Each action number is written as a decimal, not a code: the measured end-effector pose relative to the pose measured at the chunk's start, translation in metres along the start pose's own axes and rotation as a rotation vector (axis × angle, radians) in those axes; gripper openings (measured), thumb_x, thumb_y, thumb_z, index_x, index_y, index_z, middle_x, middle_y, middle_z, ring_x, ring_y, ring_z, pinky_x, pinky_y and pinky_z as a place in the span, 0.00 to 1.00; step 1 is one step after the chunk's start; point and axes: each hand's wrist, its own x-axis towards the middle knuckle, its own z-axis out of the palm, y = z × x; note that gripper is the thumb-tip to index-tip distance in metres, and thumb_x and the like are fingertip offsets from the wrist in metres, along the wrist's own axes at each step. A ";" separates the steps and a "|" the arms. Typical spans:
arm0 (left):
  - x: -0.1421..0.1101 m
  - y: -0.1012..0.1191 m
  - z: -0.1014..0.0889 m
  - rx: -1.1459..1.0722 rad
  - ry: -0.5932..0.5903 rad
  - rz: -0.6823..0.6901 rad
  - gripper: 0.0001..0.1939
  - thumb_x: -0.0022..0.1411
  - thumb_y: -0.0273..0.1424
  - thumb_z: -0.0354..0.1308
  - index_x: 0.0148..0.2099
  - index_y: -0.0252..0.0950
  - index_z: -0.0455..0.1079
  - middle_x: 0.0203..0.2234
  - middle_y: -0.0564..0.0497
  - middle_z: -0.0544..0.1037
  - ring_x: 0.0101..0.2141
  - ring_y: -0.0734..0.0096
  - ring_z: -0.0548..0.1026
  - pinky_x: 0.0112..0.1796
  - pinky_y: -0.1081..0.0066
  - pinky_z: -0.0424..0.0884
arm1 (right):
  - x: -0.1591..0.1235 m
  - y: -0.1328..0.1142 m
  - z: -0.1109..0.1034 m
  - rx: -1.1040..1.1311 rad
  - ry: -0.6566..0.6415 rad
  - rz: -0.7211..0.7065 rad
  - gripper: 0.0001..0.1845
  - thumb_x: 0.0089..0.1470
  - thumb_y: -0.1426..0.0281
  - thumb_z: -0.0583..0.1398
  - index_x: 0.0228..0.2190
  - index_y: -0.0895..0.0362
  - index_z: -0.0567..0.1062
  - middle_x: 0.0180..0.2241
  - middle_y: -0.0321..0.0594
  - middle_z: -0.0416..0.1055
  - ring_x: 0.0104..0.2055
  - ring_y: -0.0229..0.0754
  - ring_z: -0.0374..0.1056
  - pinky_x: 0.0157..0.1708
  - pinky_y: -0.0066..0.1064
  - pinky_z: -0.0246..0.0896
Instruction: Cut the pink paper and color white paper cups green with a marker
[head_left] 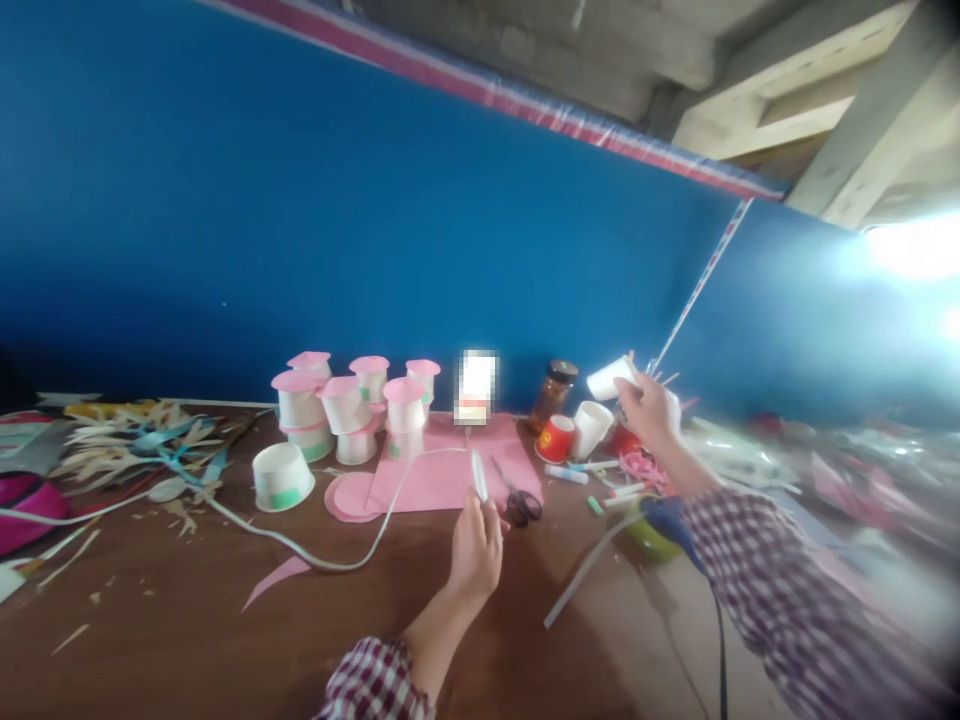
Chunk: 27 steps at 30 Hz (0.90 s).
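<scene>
My right hand is raised at the back right, with its fingers closed on a white paper cup tipped on its side. Below that cup stand another white cup and a red cup. My left hand is near the middle, its fingers pinched round a slim white stick-like thing that points up; its exact kind is unclear. Just right of the left hand, dark-handled scissors lie by pink paper sheets. Stacked white cups with pink paper tops stand at back left.
A single white paper tub stands left of the pink sheets. A white cable crosses the brown table. Paper strips pile up at far left. A brown jar, markers and a tape roll lie right. A blue panel stands behind.
</scene>
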 end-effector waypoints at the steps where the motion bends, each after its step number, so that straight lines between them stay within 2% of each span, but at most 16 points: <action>1: 0.000 0.000 0.000 -0.032 0.024 -0.014 0.14 0.66 0.42 0.39 0.36 0.38 0.58 0.22 0.51 0.72 0.25 0.68 0.73 0.29 0.69 0.68 | -0.013 -0.007 0.001 0.071 0.002 -0.011 0.21 0.58 0.55 0.50 0.31 0.58 0.74 0.30 0.46 0.76 0.34 0.48 0.70 0.31 0.31 0.58; 4: -0.001 0.004 -0.001 -0.105 0.089 -0.026 0.15 0.65 0.43 0.42 0.38 0.36 0.59 0.24 0.50 0.72 0.26 0.68 0.74 0.31 0.67 0.70 | -0.067 -0.035 0.015 0.295 -0.054 -0.054 0.25 0.59 0.53 0.47 0.27 0.58 0.71 0.23 0.42 0.74 0.24 0.42 0.67 0.24 0.28 0.59; 6: -0.003 0.010 -0.004 -0.129 0.153 0.006 0.17 0.62 0.42 0.49 0.45 0.35 0.60 0.35 0.44 0.74 0.36 0.65 0.76 0.38 0.65 0.71 | -0.108 -0.056 0.031 0.442 -0.117 -0.090 0.25 0.60 0.53 0.47 0.26 0.57 0.70 0.21 0.40 0.72 0.22 0.40 0.66 0.23 0.27 0.60; 8: -0.004 0.018 -0.010 -0.181 0.219 0.044 0.23 0.58 0.41 0.55 0.52 0.34 0.58 0.47 0.38 0.70 0.46 0.62 0.73 0.43 0.64 0.70 | -0.145 -0.077 0.048 0.570 -0.177 -0.114 0.24 0.60 0.53 0.47 0.24 0.57 0.68 0.19 0.38 0.70 0.20 0.39 0.66 0.20 0.27 0.59; 9: -0.005 0.021 -0.014 -0.217 0.220 0.065 0.26 0.57 0.40 0.57 0.54 0.34 0.56 0.49 0.37 0.69 0.48 0.61 0.72 0.45 0.64 0.70 | -0.159 -0.087 0.056 0.628 -0.195 -0.121 0.24 0.60 0.53 0.48 0.23 0.57 0.67 0.18 0.37 0.70 0.20 0.39 0.65 0.20 0.26 0.60; 11: -0.005 0.027 -0.023 -0.262 0.219 0.094 0.27 0.57 0.39 0.57 0.55 0.34 0.55 0.48 0.38 0.71 0.46 0.60 0.74 0.44 0.63 0.71 | -0.178 -0.103 0.067 0.731 -0.223 -0.134 0.23 0.60 0.54 0.48 0.23 0.56 0.65 0.20 0.37 0.70 0.21 0.39 0.67 0.22 0.27 0.62; 13: -0.004 0.027 -0.032 -0.249 0.190 0.103 0.25 0.57 0.39 0.57 0.53 0.33 0.58 0.43 0.39 0.73 0.42 0.61 0.76 0.42 0.63 0.73 | -0.187 -0.114 0.073 0.804 -0.234 -0.141 0.22 0.60 0.54 0.48 0.22 0.55 0.64 0.19 0.37 0.70 0.21 0.40 0.67 0.22 0.29 0.63; 15: -0.004 0.023 -0.038 -0.176 0.208 0.099 0.23 0.56 0.40 0.58 0.50 0.33 0.60 0.40 0.40 0.75 0.39 0.59 0.77 0.39 0.62 0.74 | -0.191 -0.118 0.075 0.854 -0.245 -0.150 0.21 0.60 0.55 0.49 0.23 0.55 0.65 0.19 0.37 0.69 0.22 0.41 0.67 0.23 0.30 0.64; 20: -0.005 0.009 -0.036 -0.031 0.316 0.109 0.24 0.54 0.43 0.59 0.48 0.35 0.64 0.37 0.38 0.75 0.42 0.51 0.75 0.38 0.58 0.73 | -0.197 -0.107 0.074 0.899 -0.258 -0.116 0.16 0.60 0.58 0.51 0.29 0.56 0.68 0.21 0.36 0.68 0.20 0.40 0.66 0.21 0.29 0.64; 22: -0.006 0.007 -0.034 -0.012 0.334 0.117 0.26 0.52 0.43 0.61 0.49 0.34 0.63 0.38 0.37 0.75 0.43 0.50 0.74 0.39 0.58 0.72 | -0.199 -0.101 0.072 0.881 -0.194 -0.084 0.13 0.60 0.60 0.52 0.37 0.57 0.67 0.27 0.39 0.70 0.22 0.39 0.67 0.23 0.30 0.65; 24: -0.005 0.007 -0.033 -0.014 0.351 0.124 0.27 0.51 0.43 0.62 0.49 0.33 0.63 0.37 0.38 0.75 0.43 0.52 0.73 0.40 0.59 0.71 | -0.202 -0.099 0.069 0.801 -0.029 -0.097 0.11 0.59 0.62 0.55 0.39 0.57 0.66 0.32 0.41 0.70 0.25 0.39 0.67 0.27 0.31 0.66; 26: -0.004 0.007 -0.035 -0.054 0.349 0.121 0.25 0.51 0.43 0.62 0.47 0.33 0.64 0.34 0.41 0.75 0.42 0.53 0.74 0.39 0.60 0.71 | -0.205 -0.101 0.065 0.711 0.076 -0.211 0.08 0.57 0.64 0.56 0.36 0.57 0.67 0.31 0.40 0.67 0.28 0.40 0.66 0.29 0.32 0.65; 27: -0.003 0.007 -0.036 -0.078 0.343 0.116 0.23 0.52 0.43 0.61 0.45 0.34 0.66 0.32 0.42 0.75 0.41 0.54 0.74 0.39 0.61 0.71 | -0.207 -0.104 0.063 0.694 0.064 -0.292 0.07 0.57 0.65 0.57 0.35 0.56 0.68 0.30 0.39 0.67 0.29 0.40 0.66 0.29 0.31 0.64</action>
